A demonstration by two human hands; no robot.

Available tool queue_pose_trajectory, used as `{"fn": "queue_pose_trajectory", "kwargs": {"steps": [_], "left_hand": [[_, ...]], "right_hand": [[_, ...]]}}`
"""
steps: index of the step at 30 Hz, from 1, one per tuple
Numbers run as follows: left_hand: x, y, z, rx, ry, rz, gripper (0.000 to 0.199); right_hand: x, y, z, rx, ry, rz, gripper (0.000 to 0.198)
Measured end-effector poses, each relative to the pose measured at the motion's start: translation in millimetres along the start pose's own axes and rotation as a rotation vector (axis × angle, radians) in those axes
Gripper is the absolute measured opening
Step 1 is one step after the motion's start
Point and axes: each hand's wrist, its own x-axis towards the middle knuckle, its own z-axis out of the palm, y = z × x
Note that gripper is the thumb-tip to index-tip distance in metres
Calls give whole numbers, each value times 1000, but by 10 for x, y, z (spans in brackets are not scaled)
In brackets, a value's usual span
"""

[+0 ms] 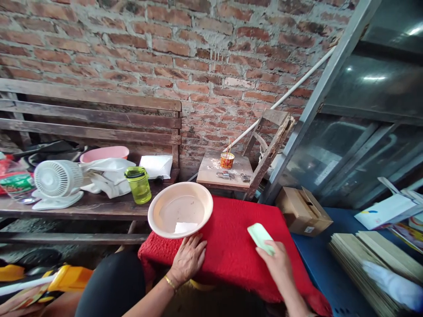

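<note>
While the right hand (276,259) pinches the green piece (256,232) by its near end, over the right half of the red cloth (228,259), the left hand (189,259) lies palm down, fingers extended, at the near rim of the basin (181,204). Basin has a white slip (185,227) inside and sits at the cloth's back left corner; it seems to reach past the edge, so a shove from the left hand could tip it, and a dragging palm could ruck the cloth. The one-ended grip might let the green piece slip or swing. Can't tell if the left fingertips touch the rim, or if the green piece meets the cloth. Basin's underside is hidden. Far right, a white bundle (391,281) on boards (350,262) is too blurred to identify.
</note>
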Motion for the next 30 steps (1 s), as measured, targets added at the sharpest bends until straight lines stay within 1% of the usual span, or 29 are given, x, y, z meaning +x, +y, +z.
{"fn": "queue_pose_trajectory", "kwargs": {"steps": [2, 4, 5, 6, 7, 8, 10, 13, 15, 16, 17, 18, 19, 20, 21, 23, 25, 27, 28, 29, 30], "left_hand": [[-9, -11, 5, 15, 21, 15, 32], [-18, -23, 16, 33, 32, 33, 33], [-21, -27, 22, 41, 31, 40, 34], [-23, -29, 30, 47, 30, 45, 34], [-24, -30, 36, 51, 31, 46, 34], [-25, -28, 43, 50, 33, 44, 34], [-24, -21, 54, 39, 45, 38, 34], [-23, -10, 63, 20, 50, 24, 34], [-26, -7, 66, 21, 37, 12, 34], [-29, -8, 67, 27, 30, 9, 34], [-33, -10, 66, 33, 25, 11, 34], [-36, -14, 64, 40, 22, 17, 34], [-40, -19, 61, 47, 19, 25, 34], [-42, -26, 58, 53, 14, 33, 34], [-44, -33, 54, 57, 9, 39, 34], [-45, -49, 46, 62, -1, 48, 34], [-46, -67, 41, 68, -1, 59, 34], [-48, -85, 41, 73, 0, 72, 34], [-51, -92, 43, 75, -2, 75, 34], [-54, -99, 46, 79, -6, 75, 34], [-57, -105, 51, 84, -10, 75, 34]], "right_hand": [[-42, -431, 477, 29, -115, -136, 25], [-66, -717, 808, 2, -222, -253, 20], [-59, -786, 897, -19, -256, -292, 19], [-35, -800, 930, -38, -274, -311, 19], [7, -759, 905, -51, -271, -309, 19], [66, -668, 822, -64, -258, -285, 19], [222, -358, 502, -109, -204, -181, 20], [455, 253, -215, -217, -68, 67, 30], [541, 603, -661, -302, 33, 255, 34], [557, 724, -822, -331, 84, 338, 35], [557, 796, -921, -345, 128, 396, 35], [546, 815, -953, -338, 161, 418, 34], [528, 779, -915, -310, 175, 396, 33], [506, 693, -813, -261, 162, 329, 31], [482, 562, -657, -202, 129, 237, 30], [431, 213, -237, -84, 23, 40, 29], [375, -166, 225, -4, -90, -102, 26], [328, -471, 620, 22, -184, -195, 21], [319, -571, 765, 11, -224, -237, 20], [328, -628, 864, -16, -259, -274, 21], [358, -638, 910, -54, -284, -299, 22]]}}
